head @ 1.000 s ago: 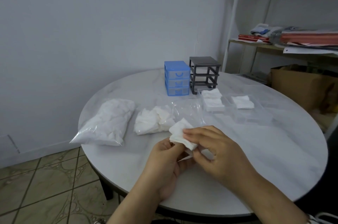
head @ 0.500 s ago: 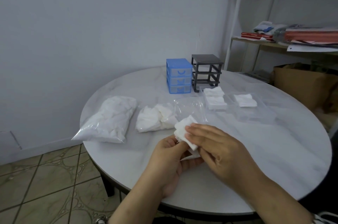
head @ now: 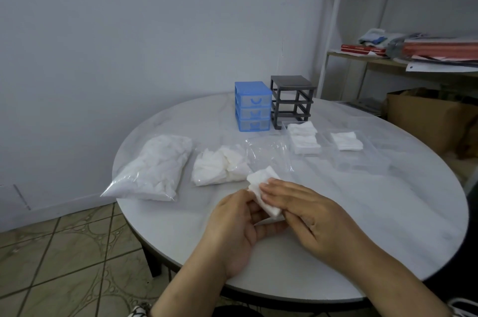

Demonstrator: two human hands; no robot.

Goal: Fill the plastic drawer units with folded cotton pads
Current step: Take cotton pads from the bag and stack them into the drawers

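A white cotton pad (head: 263, 192), soft and folded over on itself, is held above the near part of the round table (head: 388, 226). The left hand (head: 234, 231) grasps it from below, fingers curled up around its lower edge; the right hand (head: 305, 213) lies over it with fairly straight fingers pressing its top face.

At the far side stand the blue drawer unit (head: 253, 106), its three drawers shut, and just right of it the grey frame (head: 292, 100) with its slots bare. Two clear drawers lie near the frame: the left drawer (head: 304, 139) holds two stacks of folded pads, the right drawer (head: 362, 153) one stack. A full bag (head: 155, 169) reaches the table's left edge; an opened bag (head: 227, 164) lies right of it. The table's right and near-right surface is bare up to the rim.

Since the frame a second back, the right fingers have flattened onto the pad, and the pad looks more tightly folded.
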